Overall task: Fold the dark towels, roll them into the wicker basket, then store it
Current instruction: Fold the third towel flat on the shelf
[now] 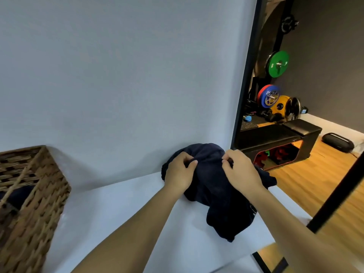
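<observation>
Both hands (pixel 180 170) (pixel 239 170) pinch crumpled dark towel (pixel 212 186).

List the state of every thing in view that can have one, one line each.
Dark navy towel: crumpled, unfolded, on the white table against the wall.
Left hand: pinching the towel's upper part.
Right hand: pinching the towel's upper part.
Brown wicker basket: upright on the table, open-topped, something dark inside.
Black padded bench: standing on the wooden floor.
</observation>
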`<state>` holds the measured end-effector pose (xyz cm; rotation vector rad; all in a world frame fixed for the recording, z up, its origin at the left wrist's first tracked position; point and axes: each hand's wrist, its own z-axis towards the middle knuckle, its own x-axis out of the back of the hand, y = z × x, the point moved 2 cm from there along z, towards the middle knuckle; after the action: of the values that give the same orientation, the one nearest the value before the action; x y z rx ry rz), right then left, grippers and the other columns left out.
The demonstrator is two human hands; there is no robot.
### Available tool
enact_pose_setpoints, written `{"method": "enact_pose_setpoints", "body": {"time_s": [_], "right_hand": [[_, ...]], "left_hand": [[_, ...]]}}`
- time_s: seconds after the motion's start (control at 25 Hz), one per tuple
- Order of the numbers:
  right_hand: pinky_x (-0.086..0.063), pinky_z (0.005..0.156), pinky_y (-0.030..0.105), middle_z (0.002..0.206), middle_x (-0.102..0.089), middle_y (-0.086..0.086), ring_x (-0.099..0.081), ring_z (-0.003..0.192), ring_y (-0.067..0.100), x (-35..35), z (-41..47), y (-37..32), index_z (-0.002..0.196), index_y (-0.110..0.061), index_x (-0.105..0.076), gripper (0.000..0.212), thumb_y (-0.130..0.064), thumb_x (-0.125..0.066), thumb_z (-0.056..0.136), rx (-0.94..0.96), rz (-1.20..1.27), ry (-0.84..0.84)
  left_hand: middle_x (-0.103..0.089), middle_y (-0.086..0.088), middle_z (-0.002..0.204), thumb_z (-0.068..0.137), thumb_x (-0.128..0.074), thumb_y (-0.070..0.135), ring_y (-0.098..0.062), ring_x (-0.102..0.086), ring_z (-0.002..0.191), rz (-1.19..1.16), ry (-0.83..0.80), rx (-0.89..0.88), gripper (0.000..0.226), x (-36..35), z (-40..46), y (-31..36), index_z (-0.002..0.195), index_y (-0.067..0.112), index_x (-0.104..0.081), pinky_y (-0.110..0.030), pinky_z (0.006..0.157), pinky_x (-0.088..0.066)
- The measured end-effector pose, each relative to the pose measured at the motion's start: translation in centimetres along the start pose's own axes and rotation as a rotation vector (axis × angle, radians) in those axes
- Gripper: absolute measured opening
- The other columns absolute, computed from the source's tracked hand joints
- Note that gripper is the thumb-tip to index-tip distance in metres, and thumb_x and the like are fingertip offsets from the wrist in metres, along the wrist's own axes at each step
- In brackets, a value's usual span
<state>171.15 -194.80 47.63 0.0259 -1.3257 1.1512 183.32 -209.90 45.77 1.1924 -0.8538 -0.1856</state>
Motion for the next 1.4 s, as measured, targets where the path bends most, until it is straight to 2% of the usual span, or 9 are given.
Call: {"method": "enact_pose_setpoints", "body": {"time_s": [0.12, 0.28, 0.44, 0.52, 0.68, 0.92, 1.04, 1.2, 1.4], "right_hand": [[-0.038, 0.065, 0.013, 0.097, -0.057, -0.007, -0.056, 0.083, 0.004, 1.0, 1.1, -0.5, 0.088, -0.021, -0.061, 0.012, -0.016, -0.057, 0.098, -0.069, 0.194, 0.097], [-0.041, 0.071, 0.02, 0.091, -0.062, -0.004, -0.057, 0.083, 0.007, 2.2, 3.2, -3.3, 0.088, -0.02, -0.062, 0.015, -0.013, -0.055, 0.099, -0.095, 0.505, 0.245], [-0.048, 0.082, 0.025, 0.102, -0.064, 0.004, -0.06, 0.095, 0.013, 4.6, 4.1, -7.1, 0.095, -0.031, -0.055, 0.018, -0.016, -0.05, 0.103, -0.018, 0.846, 0.434], [-0.048, 0.082, 0.024, 0.103, -0.062, -0.001, -0.06, 0.095, 0.011, 4.2, 3.7, -8.4, 0.102, -0.031, -0.052, 0.013, -0.018, -0.052, 0.102, 0.034, 0.795, 0.409], [-0.05, 0.081, 0.028, 0.107, -0.064, -0.011, -0.065, 0.095, 0.012, 0.0, 2.2, -7.9, 0.124, -0.029, -0.047, 0.034, -0.035, -0.065, 0.096, -0.01, 0.697, -0.024], [-0.031, 0.112, 0.041, 0.13, -0.053, -0.013, -0.033, 0.133, 0.019, -3.1, -0.8, -4.0, 0.14, -0.042, -0.037, 0.075, -0.078, -0.057, 0.078, 0.255, -0.195, -0.456], [-0.016, 0.112, 0.044, 0.129, -0.054, -0.015, -0.039, 0.129, 0.016, -3.3, -0.4, -3.2, 0.134, -0.036, -0.051, 0.06, -0.073, -0.051, 0.086, 0.418, -0.488, -0.322], [-0.027, 0.097, 0.045, 0.097, -0.063, -0.009, -0.058, 0.101, 0.022, -3.9, 0.6, -1.0, 0.095, -0.028, -0.065, 0.007, -0.034, -0.067, 0.091, 0.443, -0.559, -0.037], [-0.029, 0.092, 0.039, 0.082, -0.056, -0.007, -0.055, 0.081, 0.02, -1.6, 2.0, -0.3, 0.089, -0.024, -0.056, 0.013, -0.022, -0.048, 0.099, 0.197, -0.517, 0.151]], "left_hand": [[-0.068, 0.018, 0.089, 0.095, -0.066, 0.033, -0.006, -0.065, 0.086, 0.018, 0.058, -0.028, 0.011, 0.7, 0.5, 1.2, 0.084, 0.032, -0.063, -0.032, 0.084, -0.055], [-0.072, 0.013, 0.086, 0.096, -0.065, 0.027, -0.007, -0.067, 0.078, -0.187, 0.019, -0.1, 0.017, 2.8, 0.9, 4.9, 0.081, 0.02, -0.062, -0.026, 0.075, -0.052], [-0.073, -0.005, 0.087, 0.098, -0.063, 0.025, -0.032, -0.069, 0.087, -0.391, 0.061, -0.224, 0.018, 5.7, 1.7, 8.7, 0.08, 0.02, -0.06, -0.045, 0.086, -0.06], [-0.071, -0.014, 0.09, 0.095, -0.062, 0.03, -0.042, -0.066, 0.093, -0.434, 0.094, -0.208, 0.02, 6.4, 1.8, 8.3, 0.077, 0.023, -0.058, -0.056, 0.087, -0.058], [-0.072, -0.018, 0.094, 0.091, -0.061, 0.033, -0.046, -0.066, 0.094, -0.434, 0.129, -0.017, 0.021, 6.8, 1.2, 4.9, 0.074, 0.023, -0.054, -0.063, 0.081, -0.057], [-0.069, -0.016, 0.099, 0.101, -0.055, 0.016, -0.036, -0.068, 0.086, -0.507, 0.274, 0.211, 0.02, 9.0, 0.9, 0.2, 0.082, 0.013, -0.049, -0.046, 0.073, -0.064], [-0.065, -0.011, 0.094, 0.103, -0.053, 0.014, -0.027, -0.065, 0.083, -0.567, 0.377, 0.278, 0.019, 10.5, 0.5, -1.9, 0.085, 0.011, -0.049, -0.034, 0.064, -0.062], [-0.062, -0.006, 0.087, 0.103, -0.052, 0.014, -0.023, -0.061, 0.077, -0.54, 0.517, 0.231, 0.015, 12.3, 0.9, -2.8, 0.089, 0.01, -0.05, -0.041, 0.074, -0.062], [-0.056, 0.001, 0.087, 0.103, -0.049, 0.019, -0.019, -0.054, 0.075, -0.433, 0.691, 0.231, 0.011, 13.9, 0.8, -4.2, 0.094, 0.014, -0.049, -0.027, 0.066, -0.048]]}}
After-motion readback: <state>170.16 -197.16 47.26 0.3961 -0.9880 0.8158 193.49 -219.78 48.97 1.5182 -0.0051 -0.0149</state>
